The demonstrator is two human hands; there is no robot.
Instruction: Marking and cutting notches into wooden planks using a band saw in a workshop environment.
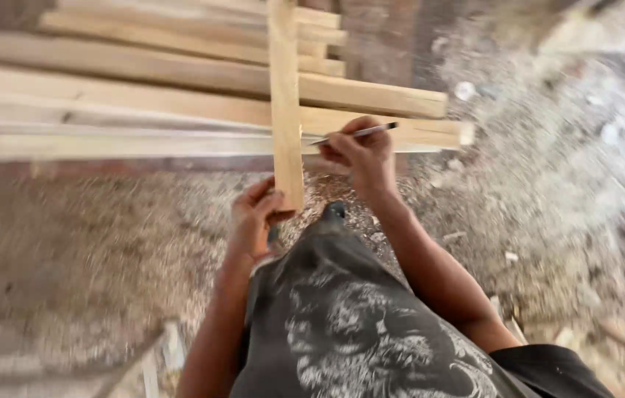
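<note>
Closest to the lens, a dark shirt (356,324) with a pale swirling print fills the bottom of the view, both bare forearms reaching out from it toward the wood. Beyond that, the ground (69,243) is a wide spread of sawdust and shavings, greyer and littered with pale scraps off to the right, all of it blurred. Across the top left runs a stack of long pale timber battens (143,96), laid side by side and running left to right, their cut ends stepping off near the middle right. Over them, crosswise, lies one shorter wooden strip (285,103), pointing straight toward the person, its far end passing out of the top of the view. Now the left hand (253,221): fingers curled round the near end of that strip, thumb on top, gripping it firmly just beside the edge of the stack. And the right hand (360,158), resting on the battens just right of the strip, fingers bunched together and pinching a slim pencil (356,133), its tip touching the wood right at the strip's edge, its dark end angled up and away to the right.
</note>
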